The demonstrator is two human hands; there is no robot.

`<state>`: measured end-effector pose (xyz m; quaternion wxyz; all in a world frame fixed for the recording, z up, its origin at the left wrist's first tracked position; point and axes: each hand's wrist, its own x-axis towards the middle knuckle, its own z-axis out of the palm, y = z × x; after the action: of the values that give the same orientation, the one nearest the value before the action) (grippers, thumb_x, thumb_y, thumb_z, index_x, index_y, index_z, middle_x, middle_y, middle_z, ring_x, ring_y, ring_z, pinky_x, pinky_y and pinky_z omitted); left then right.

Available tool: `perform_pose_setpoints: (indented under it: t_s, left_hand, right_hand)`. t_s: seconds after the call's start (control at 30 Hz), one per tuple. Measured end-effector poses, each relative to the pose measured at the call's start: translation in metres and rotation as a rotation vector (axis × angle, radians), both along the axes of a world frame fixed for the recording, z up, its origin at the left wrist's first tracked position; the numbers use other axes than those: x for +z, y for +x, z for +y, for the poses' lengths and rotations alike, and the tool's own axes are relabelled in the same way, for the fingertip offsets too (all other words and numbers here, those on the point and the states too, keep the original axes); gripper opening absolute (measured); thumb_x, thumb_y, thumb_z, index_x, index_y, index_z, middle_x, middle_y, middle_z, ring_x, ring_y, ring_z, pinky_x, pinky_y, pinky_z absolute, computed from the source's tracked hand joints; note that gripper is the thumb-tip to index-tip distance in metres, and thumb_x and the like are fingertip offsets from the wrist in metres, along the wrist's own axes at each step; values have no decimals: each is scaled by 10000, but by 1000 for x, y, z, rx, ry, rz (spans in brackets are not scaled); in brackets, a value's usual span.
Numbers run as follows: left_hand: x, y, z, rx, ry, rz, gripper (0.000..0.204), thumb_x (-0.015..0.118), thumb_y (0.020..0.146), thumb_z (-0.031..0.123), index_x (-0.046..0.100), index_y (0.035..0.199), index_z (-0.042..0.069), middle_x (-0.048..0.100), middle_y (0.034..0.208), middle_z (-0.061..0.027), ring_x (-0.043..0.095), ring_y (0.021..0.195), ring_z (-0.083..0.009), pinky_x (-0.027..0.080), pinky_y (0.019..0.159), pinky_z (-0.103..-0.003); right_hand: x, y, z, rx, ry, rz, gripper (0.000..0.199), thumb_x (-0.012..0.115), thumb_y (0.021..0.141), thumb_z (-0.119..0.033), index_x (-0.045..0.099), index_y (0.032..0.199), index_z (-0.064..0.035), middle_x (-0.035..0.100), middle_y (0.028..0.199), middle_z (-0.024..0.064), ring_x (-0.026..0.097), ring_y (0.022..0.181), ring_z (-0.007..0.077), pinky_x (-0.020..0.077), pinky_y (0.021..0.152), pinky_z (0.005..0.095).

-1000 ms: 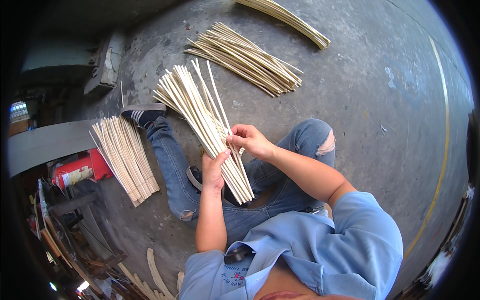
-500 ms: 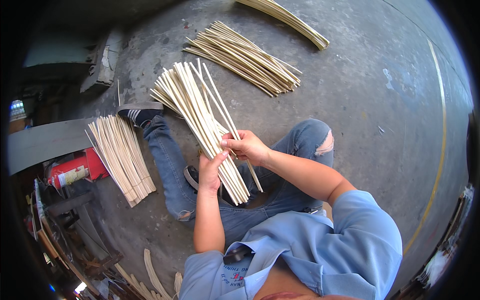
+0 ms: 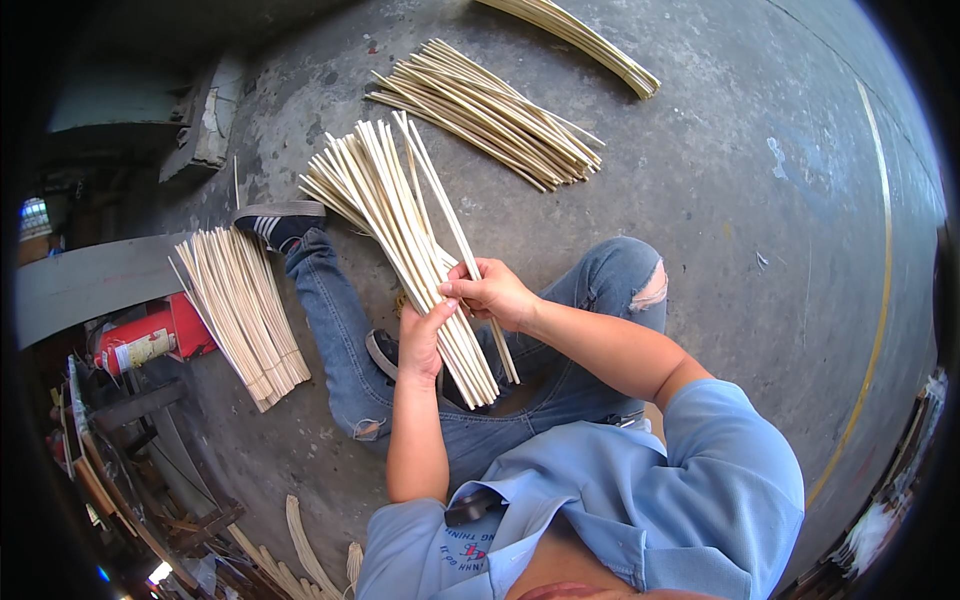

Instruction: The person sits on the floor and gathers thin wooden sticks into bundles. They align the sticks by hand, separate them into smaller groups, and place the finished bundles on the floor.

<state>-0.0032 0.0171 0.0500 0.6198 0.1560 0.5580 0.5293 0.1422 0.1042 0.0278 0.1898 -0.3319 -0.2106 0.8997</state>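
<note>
- Right hand (image 3: 495,293): thumb and forefinger pinched on a single pale stick (image 3: 450,225), taken in its lower half; the stick's lower end pokes out below the hand, its long upper part runs up and away beside the bundle, slightly apart from it at the tip.
- Left hand (image 3: 422,340): fingers wrapped shut around the bundle of sticks (image 3: 400,225), just beneath and touching the right hand; grip sits near the bundle's lower end, so most of the length fans out above the hands, over the person's jeans-clad legs and toward the floor.
- Handling, judged: sticks look thin, light, stiff and straight; smooth, so a loose bundle could slide or splay; a single stick would likely snap if levered from one end; hold nearer mid-length for control, bundle clasped full-handed.
- Beyond the grip, further out past the fanned tips: a second pile of sticks (image 3: 490,110) lying on the concrete floor (image 3: 740,200); a third, curved bunch (image 3: 575,35) further still.
- Out to the left-hand side of the grip: another stack (image 3: 240,310) on the floor, near a dark shoe (image 3: 280,222); a red extinguisher (image 3: 145,340) just past it.
</note>
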Motion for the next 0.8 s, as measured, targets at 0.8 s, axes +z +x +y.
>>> perform_pose_setpoints:
  t_s: [0.8]
  left_hand:
    - [1, -8, 3, 16, 3, -9, 320, 652, 915, 89, 582, 1207, -20, 685, 992, -113, 690, 878, -203, 604, 756, -358]
  right_hand:
    - [-6, -4, 2, -78, 78, 167, 142, 590, 1008, -192, 535, 1058, -71, 577, 821, 40, 562, 686, 125, 495, 614, 291]
